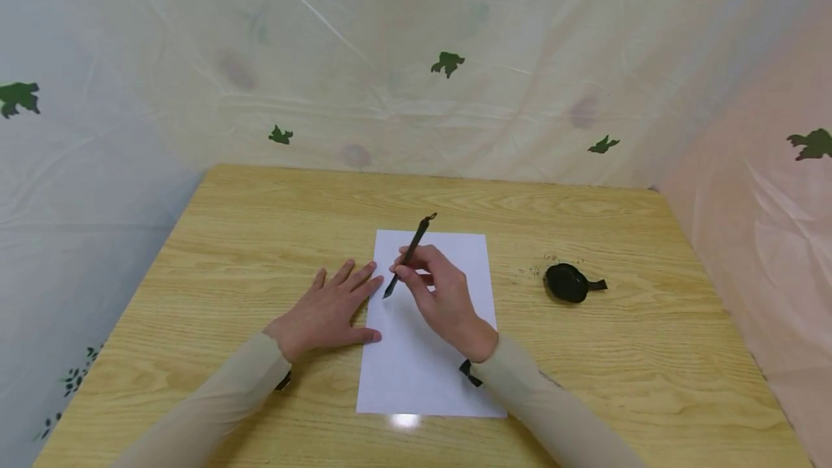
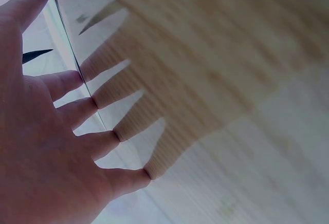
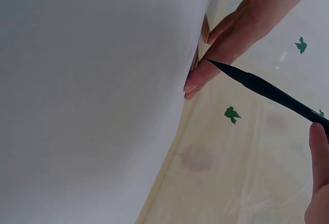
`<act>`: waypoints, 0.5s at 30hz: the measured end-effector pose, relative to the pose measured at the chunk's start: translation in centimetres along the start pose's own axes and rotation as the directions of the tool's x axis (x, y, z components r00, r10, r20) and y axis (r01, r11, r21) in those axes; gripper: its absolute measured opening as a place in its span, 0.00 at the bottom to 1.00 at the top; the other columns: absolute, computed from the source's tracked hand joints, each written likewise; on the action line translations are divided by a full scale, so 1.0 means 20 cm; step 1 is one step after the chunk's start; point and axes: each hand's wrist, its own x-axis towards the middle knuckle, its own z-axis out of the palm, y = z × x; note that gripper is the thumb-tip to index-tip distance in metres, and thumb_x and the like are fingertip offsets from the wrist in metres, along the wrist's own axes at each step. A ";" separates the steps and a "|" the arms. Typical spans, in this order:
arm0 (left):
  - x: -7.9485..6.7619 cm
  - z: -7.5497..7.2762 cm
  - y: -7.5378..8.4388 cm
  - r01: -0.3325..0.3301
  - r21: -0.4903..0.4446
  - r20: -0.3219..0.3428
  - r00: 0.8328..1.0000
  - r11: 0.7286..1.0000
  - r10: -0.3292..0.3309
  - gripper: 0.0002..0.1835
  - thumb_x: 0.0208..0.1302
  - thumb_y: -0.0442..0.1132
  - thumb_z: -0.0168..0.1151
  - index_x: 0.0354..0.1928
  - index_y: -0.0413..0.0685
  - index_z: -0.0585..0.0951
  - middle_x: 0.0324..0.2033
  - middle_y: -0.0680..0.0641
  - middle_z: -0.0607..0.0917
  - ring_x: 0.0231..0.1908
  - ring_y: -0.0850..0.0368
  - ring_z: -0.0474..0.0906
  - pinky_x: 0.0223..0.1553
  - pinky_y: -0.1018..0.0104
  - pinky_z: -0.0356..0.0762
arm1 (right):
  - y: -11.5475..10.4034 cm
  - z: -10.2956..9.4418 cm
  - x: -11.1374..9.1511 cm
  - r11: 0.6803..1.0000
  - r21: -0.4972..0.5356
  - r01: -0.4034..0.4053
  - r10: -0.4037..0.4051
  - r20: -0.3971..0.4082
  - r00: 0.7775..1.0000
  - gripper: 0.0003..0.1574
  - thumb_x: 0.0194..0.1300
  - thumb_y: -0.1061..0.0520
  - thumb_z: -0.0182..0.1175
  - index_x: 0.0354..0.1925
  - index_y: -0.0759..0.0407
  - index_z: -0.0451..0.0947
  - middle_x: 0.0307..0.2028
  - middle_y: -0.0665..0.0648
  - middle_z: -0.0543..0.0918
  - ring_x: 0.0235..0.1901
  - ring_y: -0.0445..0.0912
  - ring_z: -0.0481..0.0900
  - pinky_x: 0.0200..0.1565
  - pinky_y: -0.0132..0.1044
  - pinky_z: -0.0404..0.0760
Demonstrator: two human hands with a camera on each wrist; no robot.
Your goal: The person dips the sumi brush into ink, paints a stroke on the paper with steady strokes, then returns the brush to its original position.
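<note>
A white sheet of paper [image 1: 429, 374] lies upright on the wooden table, with no marks visible on it. My right hand [image 1: 448, 302] pinches a dark calligraphy brush [image 1: 416, 240] between thumb and fingers. The brush has a hanging loop at its top and slants down to the left. In the right wrist view its pointed tip shows apart from the paper, in front of the left hand [image 3: 247, 29]. My left hand [image 1: 325, 316] rests flat with spread fingers, thumb and fingertips at the paper's left edge. The left wrist view also catches the brush tip [image 2: 37, 56].
A small black dish with a short handle [image 1: 567, 283] stands on the table to the right of the paper, with small dark specks beside it. The wooden table [image 1: 260, 215] is bordered by pale sheeting [image 1: 364, 78] with green bird and leaf shapes.
</note>
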 end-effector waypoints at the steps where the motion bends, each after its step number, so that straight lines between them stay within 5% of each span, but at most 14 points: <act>1: 0.00 0.00 0.00 -0.002 -0.001 -0.002 1.000 1.000 0.002 0.52 0.63 0.71 0.63 0.82 0.54 0.60 0.82 0.48 0.53 0.80 0.37 0.41 0.71 0.24 0.44 | 0.00 0.00 0.00 1.000 0.000 0.001 -0.001 0.000 1.000 0.22 0.63 0.75 0.66 0.54 0.68 0.74 0.44 0.61 0.86 0.45 0.53 0.89 0.42 0.35 0.87; 15: 0.00 0.01 0.00 -0.009 0.004 -0.012 1.000 1.000 0.009 0.51 0.64 0.71 0.63 0.81 0.53 0.61 0.82 0.48 0.53 0.80 0.37 0.42 0.71 0.25 0.45 | 0.01 0.01 -0.01 1.000 -0.013 -0.028 0.029 0.018 0.999 0.22 0.66 0.73 0.66 0.56 0.66 0.74 0.44 0.60 0.86 0.45 0.52 0.89 0.41 0.35 0.87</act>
